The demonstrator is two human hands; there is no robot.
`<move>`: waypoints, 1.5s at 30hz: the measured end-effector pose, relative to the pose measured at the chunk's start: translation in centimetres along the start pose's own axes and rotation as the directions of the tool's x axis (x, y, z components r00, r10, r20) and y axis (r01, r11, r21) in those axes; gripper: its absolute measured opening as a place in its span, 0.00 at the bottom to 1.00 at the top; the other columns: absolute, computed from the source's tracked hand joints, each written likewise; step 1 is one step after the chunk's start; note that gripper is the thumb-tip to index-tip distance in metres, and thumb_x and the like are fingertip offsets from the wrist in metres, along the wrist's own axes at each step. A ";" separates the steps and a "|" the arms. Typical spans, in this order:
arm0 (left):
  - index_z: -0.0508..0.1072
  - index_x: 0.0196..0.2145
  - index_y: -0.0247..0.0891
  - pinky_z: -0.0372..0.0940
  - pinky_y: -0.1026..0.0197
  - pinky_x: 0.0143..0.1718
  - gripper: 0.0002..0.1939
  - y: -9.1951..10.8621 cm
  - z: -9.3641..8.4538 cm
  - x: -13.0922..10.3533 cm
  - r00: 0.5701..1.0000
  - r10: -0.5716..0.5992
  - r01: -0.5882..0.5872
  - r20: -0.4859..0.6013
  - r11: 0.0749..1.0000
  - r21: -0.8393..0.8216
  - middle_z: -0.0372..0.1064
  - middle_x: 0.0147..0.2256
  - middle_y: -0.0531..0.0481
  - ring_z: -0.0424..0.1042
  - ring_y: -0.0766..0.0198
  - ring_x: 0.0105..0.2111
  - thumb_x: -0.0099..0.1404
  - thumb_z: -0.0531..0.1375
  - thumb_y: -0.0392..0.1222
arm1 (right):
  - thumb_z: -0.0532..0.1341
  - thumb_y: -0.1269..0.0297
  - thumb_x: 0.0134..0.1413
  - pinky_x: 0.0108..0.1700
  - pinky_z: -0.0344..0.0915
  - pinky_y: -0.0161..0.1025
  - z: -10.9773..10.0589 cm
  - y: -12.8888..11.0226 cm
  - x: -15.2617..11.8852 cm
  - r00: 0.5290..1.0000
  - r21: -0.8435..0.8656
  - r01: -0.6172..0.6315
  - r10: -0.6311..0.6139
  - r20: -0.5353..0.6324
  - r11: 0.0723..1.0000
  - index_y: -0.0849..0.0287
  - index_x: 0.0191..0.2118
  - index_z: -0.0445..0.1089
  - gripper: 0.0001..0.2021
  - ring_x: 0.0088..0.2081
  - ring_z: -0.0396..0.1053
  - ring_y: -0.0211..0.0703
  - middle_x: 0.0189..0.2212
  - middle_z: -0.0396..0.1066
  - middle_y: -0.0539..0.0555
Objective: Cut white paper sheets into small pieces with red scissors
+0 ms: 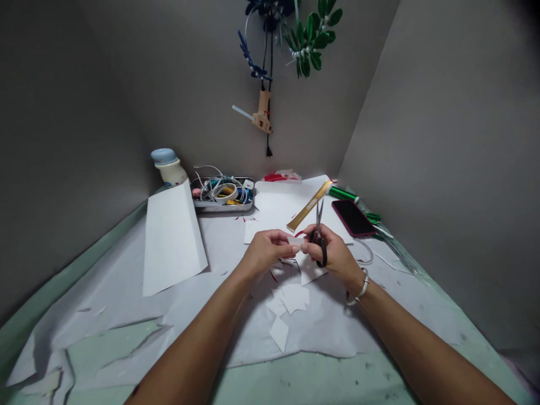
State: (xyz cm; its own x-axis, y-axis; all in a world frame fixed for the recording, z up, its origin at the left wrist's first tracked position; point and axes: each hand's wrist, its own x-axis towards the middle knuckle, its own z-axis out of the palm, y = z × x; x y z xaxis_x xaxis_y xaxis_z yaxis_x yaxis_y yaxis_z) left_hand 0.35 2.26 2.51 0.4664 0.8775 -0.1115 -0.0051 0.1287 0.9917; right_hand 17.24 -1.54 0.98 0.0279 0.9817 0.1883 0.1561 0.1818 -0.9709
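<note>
A small white paper piece (296, 241) is pinched between the thumb and fingers of my left hand (270, 248). My right hand (331, 252) touches the paper's right end with its thumb and also holds black-handled scissors (319, 233), their blades pointing up and away. Something thin and red (299, 233) shows just behind the paper. Below my hands lie several cut white paper pieces (295, 297), one of them a pointed shape (279, 334) nearest to me.
A folded white sheet (172, 242) lies left, near a blue-lidded jar (169, 166) and a metal tray (223, 208) of supplies. Beyond my hands are a gold packet (310, 206) and a phone (353, 217). A glue gun (262, 112) hangs on the wall.
</note>
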 end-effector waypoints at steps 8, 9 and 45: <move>0.75 0.30 0.33 0.62 0.64 0.29 0.12 -0.1 -0.2 0.1 1.000 0.001 -0.001 0.013 0.999 0.032 0.72 0.24 0.50 0.69 0.67 0.25 0.46 0.69 0.40 | 0.62 0.62 0.44 0.26 0.57 0.33 0.1 -0.5 -0.1 1.000 -0.027 0.002 -0.002 -0.010 1.000 0.56 0.35 0.62 0.12 0.23 0.57 0.33 0.27 0.62 0.46; 0.75 0.30 0.33 0.62 0.64 0.29 0.12 -0.1 -0.2 0.1 1.000 0.003 -0.004 0.014 1.000 0.030 0.72 0.25 0.50 0.69 0.67 0.25 0.46 0.69 0.40 | 0.62 0.62 0.44 0.26 0.57 0.33 0.1 -0.5 -0.1 1.000 -0.029 0.005 -0.006 -0.014 1.000 0.56 0.35 0.62 0.12 0.23 0.57 0.33 0.27 0.62 0.46; 0.75 0.26 0.34 0.62 0.63 0.31 0.12 -0.2 0.1 0.4 0.996 0.040 -0.047 -0.084 0.995 -0.086 0.70 0.24 0.51 0.66 0.68 0.24 0.47 0.69 0.44 | 0.63 0.56 0.47 0.31 0.59 0.35 0.2 -1.1 -0.4 0.997 -0.186 0.078 -0.078 0.006 0.980 0.55 0.37 0.65 0.12 0.28 0.61 0.38 0.27 0.64 0.47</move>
State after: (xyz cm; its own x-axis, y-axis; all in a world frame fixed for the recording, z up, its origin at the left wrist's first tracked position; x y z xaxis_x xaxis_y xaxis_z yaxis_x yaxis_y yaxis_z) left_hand 0.65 2.47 2.24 0.3898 0.9177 -0.0771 -0.1034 0.1268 0.9865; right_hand 16.90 -2.15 1.93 0.0097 0.9648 0.2627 0.3383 0.2440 -0.9088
